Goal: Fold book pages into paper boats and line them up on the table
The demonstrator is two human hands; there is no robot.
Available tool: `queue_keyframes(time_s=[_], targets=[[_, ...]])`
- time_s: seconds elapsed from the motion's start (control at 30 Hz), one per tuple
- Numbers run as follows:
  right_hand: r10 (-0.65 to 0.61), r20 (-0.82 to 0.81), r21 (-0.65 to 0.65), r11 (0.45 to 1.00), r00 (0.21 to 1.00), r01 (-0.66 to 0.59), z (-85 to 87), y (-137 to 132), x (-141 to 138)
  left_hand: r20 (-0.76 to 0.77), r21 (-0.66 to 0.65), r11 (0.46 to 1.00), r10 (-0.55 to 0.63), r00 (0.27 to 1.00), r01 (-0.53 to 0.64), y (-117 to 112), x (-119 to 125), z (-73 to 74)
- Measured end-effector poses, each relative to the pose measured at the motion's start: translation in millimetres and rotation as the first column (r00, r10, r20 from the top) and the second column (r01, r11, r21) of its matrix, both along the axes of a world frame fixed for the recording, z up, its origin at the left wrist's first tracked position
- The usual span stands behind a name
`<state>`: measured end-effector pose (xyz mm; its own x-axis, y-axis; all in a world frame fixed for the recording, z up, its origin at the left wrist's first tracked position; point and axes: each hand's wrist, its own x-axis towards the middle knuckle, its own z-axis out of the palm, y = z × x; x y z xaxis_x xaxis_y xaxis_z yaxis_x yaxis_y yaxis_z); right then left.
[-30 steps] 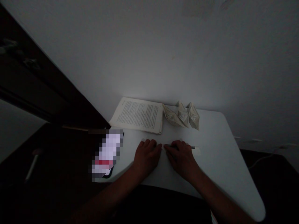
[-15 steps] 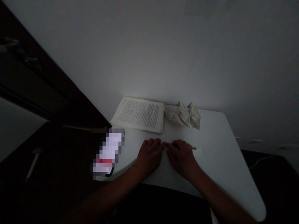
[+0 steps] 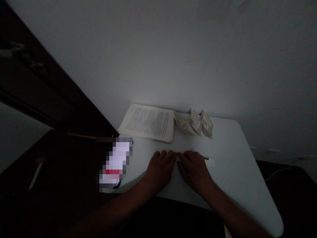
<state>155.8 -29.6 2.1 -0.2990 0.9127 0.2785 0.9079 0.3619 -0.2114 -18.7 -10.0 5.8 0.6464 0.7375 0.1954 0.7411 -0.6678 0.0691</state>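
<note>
Phone (image 3: 117, 158): laid at the left edge of the table (image 3: 237, 172); it could be knocked off if brushed by the left arm (image 3: 126, 198).
Printed pages (image 3: 148, 122): stacked flat beyond the hands; the loose near edge could be creased if it were caught by the knuckles.
Left hand (image 3: 160, 167): set down with fingers bunched, tips brought against the right hand's – whether anything is pinched cannot be told.
Folded paper shapes (image 3: 194, 123): stood in a row beside the pages; they could be toppled or crushed by a forward slip of the right hand.
Right hand (image 3: 194, 167): pressed low, fingers curled; its grip (hidden underneath) cannot be told.
Pale slip (image 3: 210, 162): seen poking out just right of the right hand, a dark strip (image 3: 206, 158) along it – it could be skewed or torn by uneven pressure.
</note>
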Motion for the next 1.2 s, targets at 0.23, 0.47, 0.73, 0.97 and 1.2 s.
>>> queue_keyframes(time_s=[0.23, 0.47, 0.73, 0.97, 1.2], targets=[[-0.027, 0.034, 0.026, 0.999, 0.999, 0.026, 2.8, -5.3, 13.1, 0.007, 0.034, 0.999, 0.031, 0.999, -0.031, -2.0, 1.0, -1.4], [-0.051, 0.02, 0.047, 0.998, 0.998, 0.05, -0.3, -10.9, 26.4, 0.1, 0.01, 0.999, 0.05, 0.994, -0.051, 7.0, 3.5, 0.4], [-0.063, 0.0, 0.046, 0.997, 0.998, 0.063, -2.2, -13.0, 30.9, 0.315, -0.044, 0.993, 0.121, 0.941, -0.113, 20.6, 5.2, -13.9], [-0.065, -0.007, 0.051, 0.997, 0.998, 0.065, -0.8, -13.2, 29.6, 0.346, -0.077, 0.992, 0.124, 0.93, -0.104, 22.1, 4.7, -11.9], [-0.071, 0.009, 0.021, 0.997, 0.997, 0.071, -1.6, -13.6, 29.7, 0.32, -0.107, 0.991, 0.116, 0.94, -0.086, 20.1, 3.2, -5.8]])
